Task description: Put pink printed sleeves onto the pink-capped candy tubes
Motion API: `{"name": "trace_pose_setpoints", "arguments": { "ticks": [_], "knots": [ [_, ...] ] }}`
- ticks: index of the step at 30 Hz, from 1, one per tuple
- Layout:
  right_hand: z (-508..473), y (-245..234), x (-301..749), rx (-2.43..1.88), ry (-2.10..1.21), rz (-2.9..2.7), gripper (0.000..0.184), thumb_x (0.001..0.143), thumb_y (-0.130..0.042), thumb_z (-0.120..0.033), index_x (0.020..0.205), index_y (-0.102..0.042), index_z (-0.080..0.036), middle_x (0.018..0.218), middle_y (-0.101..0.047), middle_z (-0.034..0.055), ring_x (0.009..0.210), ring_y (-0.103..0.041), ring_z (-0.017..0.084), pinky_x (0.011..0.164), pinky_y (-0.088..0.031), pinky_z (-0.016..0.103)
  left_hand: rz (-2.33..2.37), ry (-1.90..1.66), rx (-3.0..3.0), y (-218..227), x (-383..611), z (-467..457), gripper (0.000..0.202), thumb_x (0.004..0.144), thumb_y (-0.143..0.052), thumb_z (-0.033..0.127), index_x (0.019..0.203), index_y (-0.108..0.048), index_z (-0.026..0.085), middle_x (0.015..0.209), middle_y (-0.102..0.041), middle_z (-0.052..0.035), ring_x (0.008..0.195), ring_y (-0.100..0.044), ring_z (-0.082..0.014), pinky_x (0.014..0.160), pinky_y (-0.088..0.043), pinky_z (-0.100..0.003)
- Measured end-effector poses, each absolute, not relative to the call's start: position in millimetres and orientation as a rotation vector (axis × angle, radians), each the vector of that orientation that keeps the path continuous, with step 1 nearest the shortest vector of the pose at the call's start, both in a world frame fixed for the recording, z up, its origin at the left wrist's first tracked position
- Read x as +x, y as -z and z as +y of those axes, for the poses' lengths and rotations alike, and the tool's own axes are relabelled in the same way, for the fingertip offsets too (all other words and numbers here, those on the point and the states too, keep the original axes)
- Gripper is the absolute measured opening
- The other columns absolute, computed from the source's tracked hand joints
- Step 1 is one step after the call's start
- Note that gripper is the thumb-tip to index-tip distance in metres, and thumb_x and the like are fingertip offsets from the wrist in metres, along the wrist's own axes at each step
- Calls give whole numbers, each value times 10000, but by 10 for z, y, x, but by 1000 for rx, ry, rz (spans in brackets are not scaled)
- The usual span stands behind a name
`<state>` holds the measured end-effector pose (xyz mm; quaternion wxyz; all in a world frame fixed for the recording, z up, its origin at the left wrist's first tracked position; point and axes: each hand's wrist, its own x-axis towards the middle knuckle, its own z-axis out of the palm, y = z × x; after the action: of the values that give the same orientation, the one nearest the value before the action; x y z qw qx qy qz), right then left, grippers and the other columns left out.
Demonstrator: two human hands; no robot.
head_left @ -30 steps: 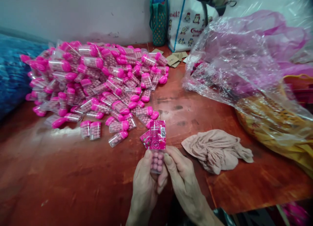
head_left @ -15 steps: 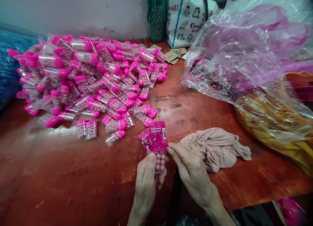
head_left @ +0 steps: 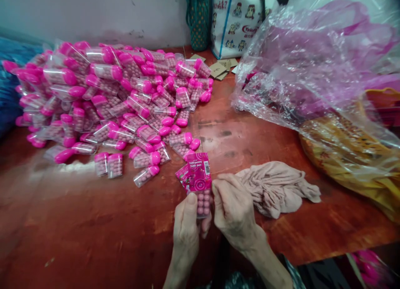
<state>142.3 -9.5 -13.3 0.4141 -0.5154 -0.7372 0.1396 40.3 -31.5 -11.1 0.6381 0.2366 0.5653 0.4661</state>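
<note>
My left hand (head_left: 186, 224) is closed round a clear candy tube (head_left: 203, 203) filled with pink balls, held upright near the table's front edge. A pink printed label (head_left: 198, 172) with a barcode covers the tube's upper part. My right hand (head_left: 233, 208) pinches the label's right edge with thumb and fingers. Behind the hands lies a big heap of clear tubes with pink caps (head_left: 106, 97), spread over the left half of the red wooden table (head_left: 93, 222).
A crumpled beige cloth (head_left: 278, 189) lies just right of my hands. A large clear plastic bag with pink contents (head_left: 312, 68) and a yellow sack (head_left: 353, 160) fill the right side. Two tote bags (head_left: 231, 22) stand against the wall, with cardboard bits (head_left: 220, 68) below.
My right hand has shifted from beside the tube's lower part up to the label's right edge. The view has drifted slightly, so the heap sits a little lower-left.
</note>
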Motion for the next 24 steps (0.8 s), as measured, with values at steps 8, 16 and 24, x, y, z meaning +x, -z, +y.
{"name": "trace_pose_setpoints", "arguments": {
  "ticks": [8,16,24],
  "knots": [
    [-104,247,1369,-1275,-232,-1825,200,817,-371,-47,731,-513,-158,661,-528,62,825,-523,223,757,-465,393,1310,-1100,336,158,431,-347,429,756,-518,524,620,-584,122,312,-392,51,266,-289,-51,293,-207,-168],
    [-150,348,1279,-1205,-219,-1798,200,809,-386,-56,799,-575,-121,644,-568,59,804,-542,204,860,-428,448,1304,-1187,260,102,393,-283,378,808,-480,460,659,-571,125,322,-334,77,268,-226,-38,276,-172,-149],
    [51,262,1429,-1187,-1413,-1206,313,889,-426,-379,831,-657,-175,764,-612,45,802,-565,183,751,-464,323,1178,-1080,307,137,360,-299,417,824,-455,466,646,-576,109,361,-342,72,272,-204,-24,276,-151,-145]
  ]
}}
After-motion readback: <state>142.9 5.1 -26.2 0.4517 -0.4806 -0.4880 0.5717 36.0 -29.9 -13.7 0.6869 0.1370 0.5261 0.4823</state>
